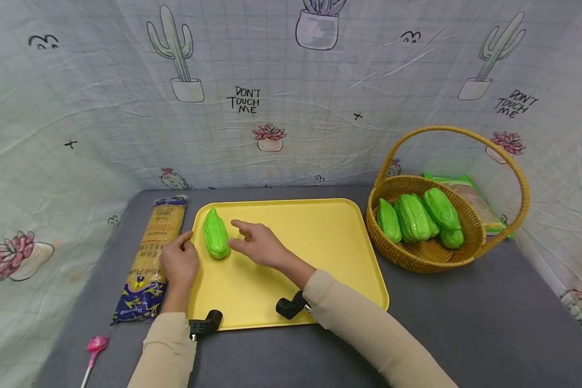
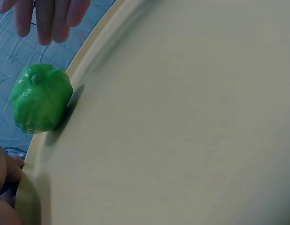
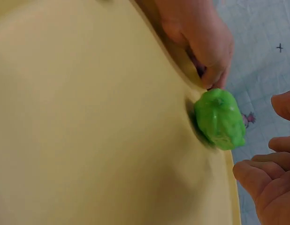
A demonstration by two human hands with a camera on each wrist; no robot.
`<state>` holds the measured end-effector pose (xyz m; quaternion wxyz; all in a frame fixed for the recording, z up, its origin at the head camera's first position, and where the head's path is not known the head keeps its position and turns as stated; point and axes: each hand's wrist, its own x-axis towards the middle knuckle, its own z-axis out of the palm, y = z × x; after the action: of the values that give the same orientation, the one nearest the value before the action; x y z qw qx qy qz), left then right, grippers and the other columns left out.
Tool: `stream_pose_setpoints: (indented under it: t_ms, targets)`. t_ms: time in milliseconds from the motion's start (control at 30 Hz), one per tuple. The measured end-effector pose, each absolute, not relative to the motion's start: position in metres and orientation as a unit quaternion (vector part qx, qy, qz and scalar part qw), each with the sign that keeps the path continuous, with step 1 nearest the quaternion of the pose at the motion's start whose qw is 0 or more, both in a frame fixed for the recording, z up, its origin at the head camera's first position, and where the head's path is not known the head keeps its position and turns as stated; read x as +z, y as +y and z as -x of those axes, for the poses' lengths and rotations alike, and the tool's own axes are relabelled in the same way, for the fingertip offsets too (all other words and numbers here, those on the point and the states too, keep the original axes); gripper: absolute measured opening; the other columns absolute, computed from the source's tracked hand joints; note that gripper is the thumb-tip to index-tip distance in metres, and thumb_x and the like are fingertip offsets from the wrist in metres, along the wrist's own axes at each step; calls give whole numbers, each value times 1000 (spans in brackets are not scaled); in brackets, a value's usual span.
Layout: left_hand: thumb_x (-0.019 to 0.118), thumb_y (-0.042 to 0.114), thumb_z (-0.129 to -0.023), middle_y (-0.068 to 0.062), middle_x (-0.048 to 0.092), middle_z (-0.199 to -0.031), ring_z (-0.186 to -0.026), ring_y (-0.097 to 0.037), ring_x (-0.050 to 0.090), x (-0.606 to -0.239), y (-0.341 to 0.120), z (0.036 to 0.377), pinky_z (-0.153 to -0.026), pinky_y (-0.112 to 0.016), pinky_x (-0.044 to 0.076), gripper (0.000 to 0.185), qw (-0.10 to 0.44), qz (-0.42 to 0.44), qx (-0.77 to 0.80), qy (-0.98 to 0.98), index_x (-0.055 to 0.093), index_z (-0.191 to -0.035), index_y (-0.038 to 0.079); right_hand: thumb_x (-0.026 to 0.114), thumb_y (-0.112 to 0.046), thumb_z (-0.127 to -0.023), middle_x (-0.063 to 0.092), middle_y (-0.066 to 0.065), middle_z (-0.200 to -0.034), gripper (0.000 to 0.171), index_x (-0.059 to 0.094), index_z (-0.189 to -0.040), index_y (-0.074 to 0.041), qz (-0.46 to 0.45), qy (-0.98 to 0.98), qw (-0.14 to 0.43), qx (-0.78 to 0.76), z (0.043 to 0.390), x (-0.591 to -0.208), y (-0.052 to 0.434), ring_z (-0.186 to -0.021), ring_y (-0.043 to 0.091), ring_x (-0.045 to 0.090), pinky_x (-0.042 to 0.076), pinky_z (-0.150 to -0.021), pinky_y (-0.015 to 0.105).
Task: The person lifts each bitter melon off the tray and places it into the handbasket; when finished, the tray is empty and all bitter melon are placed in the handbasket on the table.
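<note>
A glossy green star fruit [image 1: 215, 234], ridged lengthwise, lies at the left end of the yellow tray [image 1: 291, 258]. Its rounded stem end faces me in both wrist views. My left hand [image 1: 180, 262] grips the tray's left rim with bent fingers, just beside the fruit. On the fruit's other side my right hand [image 1: 259, 243] hovers over the tray, thumb and fingers extended and spread apart, holding nothing. In the right wrist view the right fingers [image 3: 264, 176] point past the fruit, with a gap between.
A wicker basket [image 1: 419, 264] with a tall handle holds several more green fruits [image 1: 414, 216] at the right; a green-edged packet [image 1: 475, 199] lies behind it. Left of the tray are a pasta packet [image 1: 150, 258] and a pink lollipop [image 1: 96, 345]. A patterned cloth [image 1: 291, 151] hangs behind.
</note>
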<state>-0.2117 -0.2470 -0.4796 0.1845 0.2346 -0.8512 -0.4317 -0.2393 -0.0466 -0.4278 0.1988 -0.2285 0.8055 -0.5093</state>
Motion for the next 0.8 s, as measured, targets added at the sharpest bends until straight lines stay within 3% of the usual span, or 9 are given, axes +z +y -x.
stream_pose_setpoints:
  t_ms: [267,400,567,800]
  targets:
    - [41,5,-104,-28,66,-131,-126,-46,59,-480,-246,211,-105,-56,49,38,186,-234,-433,-850,68,-129,-4,62,-34,-102,50,10,-156,61,44,-156,-11,211,836,165,-479,241,-441,-68,-138,33,55,52,-108,41]
    - [41,6,-104,-27,66,-132,-126,-45,59,-480,-247,211,-105,-56,49,38,185,-238,-437,-848,68,-129,-3,63,-35,-101,53,9,-154,62,43,-156,-12,201,838,155,-483,240,-446,-79,-136,27,57,51,-108,38]
    - [41,7,-105,-26,66,-133,-127,-44,59,-480,-248,211,-105,-56,49,38,180,-240,-441,-846,68,-131,-2,63,-36,-101,61,8,-147,63,42,-157,-16,198,839,154,-483,240,-448,-88,-122,17,64,53,-97,27]
    - [42,6,-104,-27,66,-130,-126,-46,59,-482,-248,211,-106,-57,48,38,186,-232,-437,-849,68,-129,-4,64,-37,-100,56,9,-151,66,40,-158,-16,184,846,152,-476,241,-449,-100,-115,17,63,51,-90,25]
